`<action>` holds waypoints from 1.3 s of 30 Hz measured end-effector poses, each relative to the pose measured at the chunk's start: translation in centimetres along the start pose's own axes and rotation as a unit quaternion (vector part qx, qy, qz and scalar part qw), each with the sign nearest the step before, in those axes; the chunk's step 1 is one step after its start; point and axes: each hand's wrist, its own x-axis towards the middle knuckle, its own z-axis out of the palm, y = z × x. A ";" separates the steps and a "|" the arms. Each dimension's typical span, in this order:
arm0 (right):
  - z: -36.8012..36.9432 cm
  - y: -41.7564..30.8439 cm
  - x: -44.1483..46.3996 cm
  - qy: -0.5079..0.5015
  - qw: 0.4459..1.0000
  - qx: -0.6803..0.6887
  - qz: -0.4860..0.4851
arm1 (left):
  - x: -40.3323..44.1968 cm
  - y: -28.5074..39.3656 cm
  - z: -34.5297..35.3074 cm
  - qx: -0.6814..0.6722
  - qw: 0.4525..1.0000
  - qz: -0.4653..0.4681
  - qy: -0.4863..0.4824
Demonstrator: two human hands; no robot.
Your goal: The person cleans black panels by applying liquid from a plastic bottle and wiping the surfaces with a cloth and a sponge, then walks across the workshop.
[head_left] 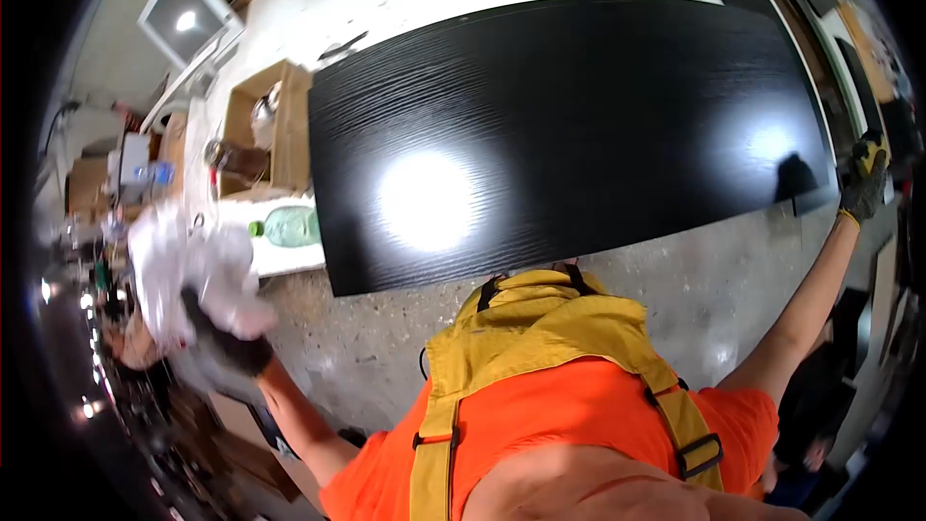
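A large black wood-grain panel (579, 135) lies flat on the white table, with bright lamp reflections on its face. My left hand (228, 333), in a dark glove, is out to the left of the panel, closed on a crumpled white rag (183, 260). Motion smears the rag, and it could also be thin plastic. My right hand (865, 191), in a dark glove with a yellow cuff, is beyond the panel's right end. Its fingers are curled at a small yellow-and-black thing (871, 149) that I cannot make out.
Left of the panel stands a cardboard box (289, 135) with a brown bottle (236, 160) leaning in it. A green plastic bottle (289, 227) lies near the table's (405, 14) left edge. Farther left is a white-framed lamp (188, 14). More dark boards stand at the right.
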 end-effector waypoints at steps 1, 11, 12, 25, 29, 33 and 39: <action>2.1 0.4 -0.2 0.011 1.000 -0.001 0.006 | 2.0 2.3 0.6 -0.076 0.995 -0.054 0.037; 5.2 8.3 -0.2 -0.043 0.959 -0.268 -0.082 | 12.6 21.9 26.9 0.020 0.938 0.241 -0.247; 4.8 8.5 -0.1 -0.038 0.955 -0.280 -0.089 | 12.5 26.1 28.4 -0.031 0.936 0.261 -0.236; 7.4 5.9 -2.5 0.043 0.986 -0.156 -0.029 | -6.9 44.3 22.1 -0.569 0.295 0.418 -0.644; 8.0 4.4 -3.9 0.033 0.966 -0.246 -0.074 | 3.8 37.7 15.0 -0.408 0.507 0.166 -0.741; 7.1 5.1 -3.3 0.038 0.941 -0.315 -0.121 | 7.6 28.9 18.3 -0.257 0.824 0.171 -0.475; 7.6 5.0 -3.8 0.068 0.988 -0.127 -0.045 | 10.3 34.2 25.8 -0.155 0.779 0.524 -0.307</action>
